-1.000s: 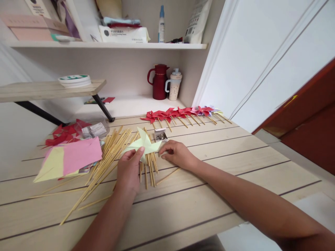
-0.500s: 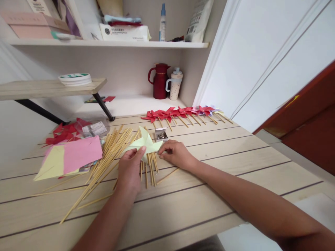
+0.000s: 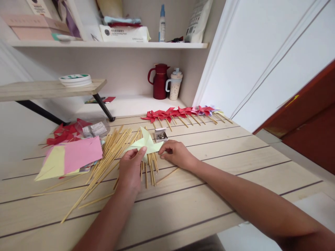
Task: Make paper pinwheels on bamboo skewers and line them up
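A pale green paper pinwheel (image 3: 147,140) is pinched at its middle by my left hand (image 3: 131,169), the thumb lying on top of the folded paper. My right hand (image 3: 176,153) is just beyond the pinwheel's right blade, its thumb and index finger drawn together. Whatever is between those fingertips is too small or hidden to name. Under the pinwheel lie several wooden sticks (image 3: 151,170), their ends pointing toward me. Just behind it stands a small open box (image 3: 161,135) filled with shiny metal pins or tacks.
Loose wooden sticks (image 3: 110,153) spread across the left side. Pink and yellow paper sheets (image 3: 83,153) and a clear plastic box (image 3: 94,127) lie farther left. Finished pinwheels (image 3: 179,112), mostly red, line the back edge. A red jug (image 3: 160,82) and a cup (image 3: 175,85) stand behind.
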Tool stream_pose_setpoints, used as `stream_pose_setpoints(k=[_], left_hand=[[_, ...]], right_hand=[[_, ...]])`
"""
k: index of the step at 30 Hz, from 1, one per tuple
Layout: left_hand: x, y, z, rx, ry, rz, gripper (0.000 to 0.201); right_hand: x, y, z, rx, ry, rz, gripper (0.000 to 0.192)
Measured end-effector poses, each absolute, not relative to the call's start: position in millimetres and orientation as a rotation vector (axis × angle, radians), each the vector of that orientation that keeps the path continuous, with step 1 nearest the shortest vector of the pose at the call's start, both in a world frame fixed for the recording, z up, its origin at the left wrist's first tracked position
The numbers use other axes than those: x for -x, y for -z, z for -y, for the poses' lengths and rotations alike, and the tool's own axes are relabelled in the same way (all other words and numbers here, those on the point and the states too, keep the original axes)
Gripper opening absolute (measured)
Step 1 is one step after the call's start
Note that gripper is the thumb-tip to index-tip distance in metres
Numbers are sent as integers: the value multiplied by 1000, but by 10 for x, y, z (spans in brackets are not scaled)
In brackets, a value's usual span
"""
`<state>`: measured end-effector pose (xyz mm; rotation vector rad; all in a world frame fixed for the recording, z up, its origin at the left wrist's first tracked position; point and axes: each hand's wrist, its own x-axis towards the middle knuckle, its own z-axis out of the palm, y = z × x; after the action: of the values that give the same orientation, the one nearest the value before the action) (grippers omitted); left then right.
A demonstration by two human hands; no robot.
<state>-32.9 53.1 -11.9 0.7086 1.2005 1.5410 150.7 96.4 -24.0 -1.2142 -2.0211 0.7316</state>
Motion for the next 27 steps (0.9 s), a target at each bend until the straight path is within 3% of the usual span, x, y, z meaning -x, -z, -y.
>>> stream_pose_setpoints(k=[27], left_hand=[[331, 153, -552, -717, -1545, -1195, 36]], right_hand=[[-1512, 227, -970, 1206, -741, 2029, 14]])
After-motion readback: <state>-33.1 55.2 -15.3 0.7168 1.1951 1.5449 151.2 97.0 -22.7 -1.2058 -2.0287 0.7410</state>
